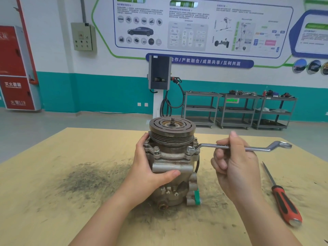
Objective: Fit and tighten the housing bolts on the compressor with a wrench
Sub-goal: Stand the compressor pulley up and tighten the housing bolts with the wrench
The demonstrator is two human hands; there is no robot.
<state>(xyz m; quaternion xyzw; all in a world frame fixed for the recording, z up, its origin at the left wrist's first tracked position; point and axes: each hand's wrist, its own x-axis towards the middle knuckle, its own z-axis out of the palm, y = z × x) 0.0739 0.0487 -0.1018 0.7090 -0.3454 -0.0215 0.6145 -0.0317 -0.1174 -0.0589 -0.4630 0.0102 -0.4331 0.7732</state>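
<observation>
A grey metal compressor [174, 162] stands upright on the table, pulley end up. My left hand [150, 166] grips its housing from the left, thumb across the front. Bolts [156, 149] sit in the flange on the front left. A silver offset ring wrench [248, 147] lies level to the right, its ring end set over a bolt [190, 150] on the flange's right side. My right hand [234, 166] holds the wrench shaft near its middle, fingers curled round it.
A red and black handled screwdriver [282, 196] lies on the right of the tan table [53, 201]. A dark smear of grime marks the table left of the compressor. Grey shelf carts [237, 110] and a charging post [159, 77] stand by the far wall.
</observation>
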